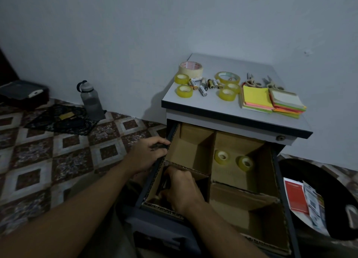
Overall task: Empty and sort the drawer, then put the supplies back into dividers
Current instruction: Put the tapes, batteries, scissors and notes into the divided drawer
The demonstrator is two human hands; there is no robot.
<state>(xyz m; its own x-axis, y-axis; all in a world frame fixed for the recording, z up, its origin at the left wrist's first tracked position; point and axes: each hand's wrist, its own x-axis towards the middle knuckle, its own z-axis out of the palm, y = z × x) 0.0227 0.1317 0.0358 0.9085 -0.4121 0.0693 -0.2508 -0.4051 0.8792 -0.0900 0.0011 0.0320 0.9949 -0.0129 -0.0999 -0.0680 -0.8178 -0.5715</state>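
Note:
The open drawer (279, 180) holds cardboard dividers (211, 157) forming four compartments. Two yellow tape rolls (221, 157) lie in the far right compartment. My left hand (149, 153) grips the drawer's left edge. My right hand (182, 190) reaches into the near left compartment, fingers curled around dark items I cannot identify. On the cabinet top (217, 104) lie several tape rolls (190, 68), batteries (203, 84), scissors (253, 81) and sticky note pads (255, 99).
A grey water bottle (91, 101) stands on the patterned floor by the wall, with a dark cloth (62, 120) beside it. A black bin (337, 199) with papers (296, 195) sits right of the cabinet. A dark case (21, 95) lies far left.

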